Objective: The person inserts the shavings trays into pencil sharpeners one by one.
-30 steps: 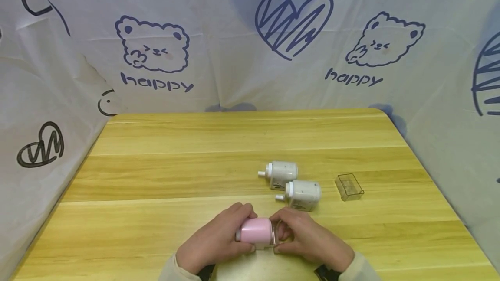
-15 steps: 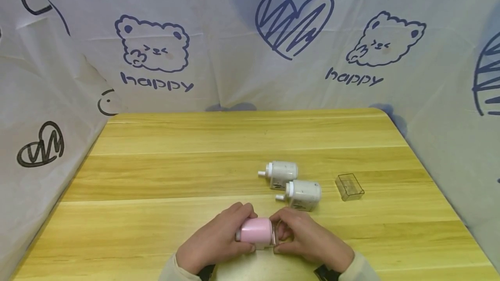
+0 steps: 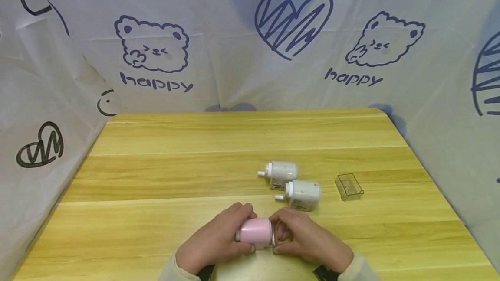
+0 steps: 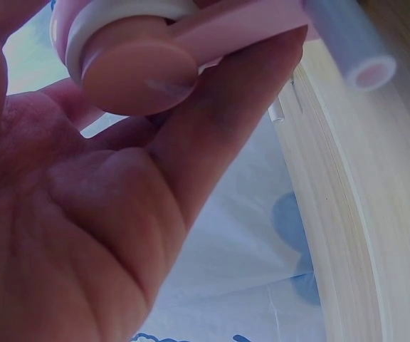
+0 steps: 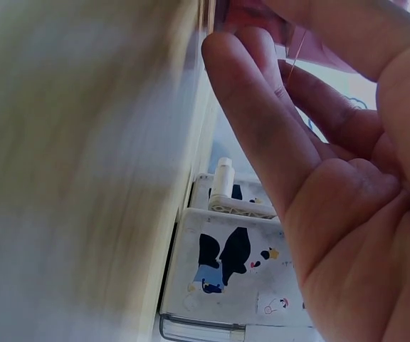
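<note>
Pink rounded plastic device (image 3: 255,230) with a crank (image 4: 240,32), its long axis running left to right, lies between your left hand (image 3: 219,238), gripping its crank end, and your right hand (image 3: 306,236), pinching the clear plastic piece (image 3: 274,235) opposite.

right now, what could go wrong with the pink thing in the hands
The transparent plastic piece at the end of the rounded pink device could slip or jam, since the right hand seems to pinch it by its edges. That hand might also bump the nearer white boxy cranked device just beyond it. The pink crank could turn against the left hand, close beside it.
</note>
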A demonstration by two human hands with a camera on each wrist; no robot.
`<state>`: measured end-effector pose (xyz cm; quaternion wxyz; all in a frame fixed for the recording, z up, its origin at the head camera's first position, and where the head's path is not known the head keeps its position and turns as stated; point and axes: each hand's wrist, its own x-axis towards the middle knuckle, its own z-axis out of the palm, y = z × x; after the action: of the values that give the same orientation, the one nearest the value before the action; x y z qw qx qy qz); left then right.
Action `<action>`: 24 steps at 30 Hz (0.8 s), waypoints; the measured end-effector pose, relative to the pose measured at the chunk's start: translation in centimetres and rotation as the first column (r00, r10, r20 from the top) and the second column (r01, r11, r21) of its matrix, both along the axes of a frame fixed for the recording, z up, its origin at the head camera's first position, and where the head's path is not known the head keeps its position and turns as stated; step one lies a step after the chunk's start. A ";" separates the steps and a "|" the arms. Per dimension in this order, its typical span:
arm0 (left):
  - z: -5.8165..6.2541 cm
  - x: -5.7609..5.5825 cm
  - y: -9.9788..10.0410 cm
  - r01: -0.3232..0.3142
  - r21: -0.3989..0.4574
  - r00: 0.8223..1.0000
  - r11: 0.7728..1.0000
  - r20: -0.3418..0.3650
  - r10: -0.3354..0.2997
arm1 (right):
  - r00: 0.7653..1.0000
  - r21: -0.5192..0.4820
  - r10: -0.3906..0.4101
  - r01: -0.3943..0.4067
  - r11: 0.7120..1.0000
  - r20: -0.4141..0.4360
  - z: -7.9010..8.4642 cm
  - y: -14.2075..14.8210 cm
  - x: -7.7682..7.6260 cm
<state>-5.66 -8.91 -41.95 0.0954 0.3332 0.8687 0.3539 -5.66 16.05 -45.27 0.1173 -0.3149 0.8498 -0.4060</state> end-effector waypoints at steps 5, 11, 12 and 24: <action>0.0 0.0 0.0 -0.002 -0.003 1.000 1.000 0.005 0.002 | 1.000 0.003 0.000 0.000 1.000 -0.018 0.0 0.0 0.0; 0.0 0.0 0.0 -0.006 -0.008 1.000 1.000 -0.016 0.005 | 0.999 0.005 0.003 -0.003 1.000 -0.045 0.0 -0.1 0.0; 0.0 0.0 0.0 -0.005 -0.008 1.000 1.000 -0.017 0.005 | 0.999 0.004 0.004 -0.004 1.000 -0.045 0.0 -0.1 0.0; -0.1 0.1 0.0 -0.013 -0.015 1.000 1.000 -0.011 0.013 | 0.999 0.016 -0.003 0.003 1.000 -0.033 0.0 -0.2 0.1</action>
<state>-5.59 -8.87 -42.03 0.0909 0.3286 0.8740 0.3462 -5.60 15.83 -45.24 0.1050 -0.3194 0.8554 -0.3940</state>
